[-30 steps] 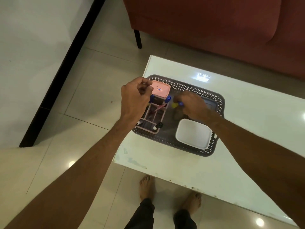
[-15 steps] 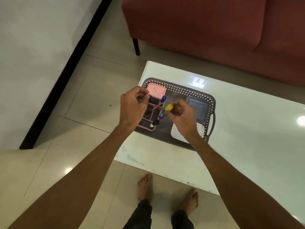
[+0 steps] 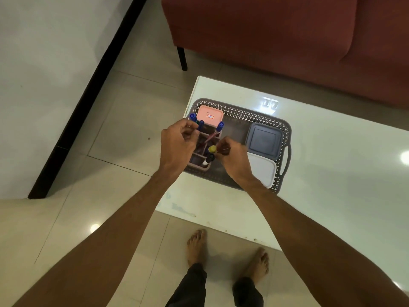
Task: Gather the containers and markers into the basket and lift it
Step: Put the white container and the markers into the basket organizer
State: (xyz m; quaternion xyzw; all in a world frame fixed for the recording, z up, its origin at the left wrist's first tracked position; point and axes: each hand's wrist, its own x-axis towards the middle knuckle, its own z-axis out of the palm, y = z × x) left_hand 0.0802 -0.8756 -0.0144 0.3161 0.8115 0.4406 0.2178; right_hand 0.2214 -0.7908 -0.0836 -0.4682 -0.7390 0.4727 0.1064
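A grey basket (image 3: 241,113) sits on the white tabletop (image 3: 332,173), holding lidded containers (image 3: 263,141). The left hand (image 3: 177,145) pinches blue markers (image 3: 200,125); the right hand (image 3: 232,158) pinches a yellow-capped marker (image 3: 212,149) over a pink organizer (image 3: 202,161). A loose pinch could drop markers outside the compartments.

Person's body, head view. Left forearm: bare, extended forward from the lower left. Left hand (image 3: 177,144): back of hand up, fingers curled closed in a pinch at the fingertips. Right forearm: bare, extended from the lower right, angled inward. Right hand (image 3: 232,157): knuckles up, fingers curled, thumb and forefinger pinched together. Hands near each other, not touching. Two bare feet below, dark trouser cuffs.
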